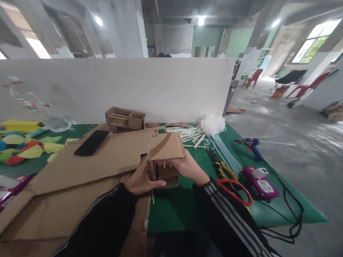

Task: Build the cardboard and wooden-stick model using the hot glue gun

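Observation:
Between my hands is a small cardboard box (167, 148) with a flat top panel and open compartments facing me. Short pale stick ends poke out under its top. My left hand (142, 180) grips the box's left side, thumb along the lower front edge. On the other side my right hand (191, 167) is closed around the box's right edge, its fingertips partly hidden by the box. A thin stick hangs below the box near my left thumb. Beneath and to the left lie large cardboard sheets (66, 182).
A black phone (91, 142) rests on the cardboard; another cardboard box (124, 119) stands behind. To the right are sticks (187, 135), white string (213, 124), pliers (222, 166), clear glue sticks (226, 153), a glue gun (250, 144) and a purple power strip (259, 184) with black cables.

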`<state>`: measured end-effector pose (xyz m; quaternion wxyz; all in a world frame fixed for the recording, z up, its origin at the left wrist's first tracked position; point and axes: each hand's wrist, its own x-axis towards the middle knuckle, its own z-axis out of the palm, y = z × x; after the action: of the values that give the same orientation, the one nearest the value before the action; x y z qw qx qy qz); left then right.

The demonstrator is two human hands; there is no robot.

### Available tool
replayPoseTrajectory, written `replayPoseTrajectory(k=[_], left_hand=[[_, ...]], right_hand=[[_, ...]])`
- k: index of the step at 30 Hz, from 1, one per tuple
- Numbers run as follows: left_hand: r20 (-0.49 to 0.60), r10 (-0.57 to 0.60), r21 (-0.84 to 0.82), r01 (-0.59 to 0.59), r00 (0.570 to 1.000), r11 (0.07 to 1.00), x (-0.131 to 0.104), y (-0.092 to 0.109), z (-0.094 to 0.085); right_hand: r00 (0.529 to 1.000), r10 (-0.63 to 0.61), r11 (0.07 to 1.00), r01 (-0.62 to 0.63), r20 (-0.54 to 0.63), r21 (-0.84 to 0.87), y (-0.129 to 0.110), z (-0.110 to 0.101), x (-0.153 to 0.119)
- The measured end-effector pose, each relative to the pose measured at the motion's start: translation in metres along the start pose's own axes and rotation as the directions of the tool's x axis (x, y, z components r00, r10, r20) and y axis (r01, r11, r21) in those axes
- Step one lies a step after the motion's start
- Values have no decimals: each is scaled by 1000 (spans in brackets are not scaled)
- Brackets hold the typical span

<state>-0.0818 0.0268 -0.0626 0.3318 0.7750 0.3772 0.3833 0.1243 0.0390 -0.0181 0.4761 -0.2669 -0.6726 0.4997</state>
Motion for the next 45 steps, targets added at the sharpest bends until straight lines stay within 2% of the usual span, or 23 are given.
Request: replayPoseTrajectory(k=[5, 13, 19, 24, 28, 32, 33, 35, 37, 39, 42, 45], left_hand=[[11, 18, -63, -17, 1000, 998, 0, 1, 1], [0, 17, 19, -17, 1000, 1000, 1, 0, -1], [3, 12, -5, -12, 1000, 1000, 0, -2, 0], [0, 16, -5, -16, 1000, 1000, 0, 1, 0], [19, -20, -45, 21, 1000, 999, -2, -1, 0], [23, -11, -12, 11, 1000, 1000, -2, -1, 0], [19, -7, 0, 7, 1000, 1000, -2, -1, 0], [4, 2, 15, -2, 1000, 1000, -2, 0, -1], [5, 9, 5, -9, 1000, 1000, -2, 0, -1], [9, 11, -2, -11, 1000, 1000, -1, 1, -1], [6, 5, -6, -5, 1000, 1000, -1, 2, -1], [15, -3, -43, 4, 1000, 999, -2, 2, 0]], right_hand=[[1000, 18, 1000, -18, -25, 2, -4, 1, -1], [998, 52, 999, -52, -27, -10, -9, 1, -2], [996, 92, 996, -92, -5, 20, -10, 1, -3], [997, 75, 997, -75, -8, 16, -6, 1, -3], [997, 70, 997, -71, -22, -44, -4, -4, -4], [997, 68, 997, -70, -32, -41, -6, -16, -19], [998, 54, 996, -57, -45, -75, -6, -19, -26], [997, 20, 968, -40, -80, -250, -3, -24, -39], [996, 12, 885, -50, -84, -463, 1, -25, -51], [999, 31, 800, -51, -44, -598, 5, -23, -60], [999, 34, 737, -17, 11, -676, 8, -16, -65], [999, 36, 714, -20, 8, -700, 9, -10, -65]])
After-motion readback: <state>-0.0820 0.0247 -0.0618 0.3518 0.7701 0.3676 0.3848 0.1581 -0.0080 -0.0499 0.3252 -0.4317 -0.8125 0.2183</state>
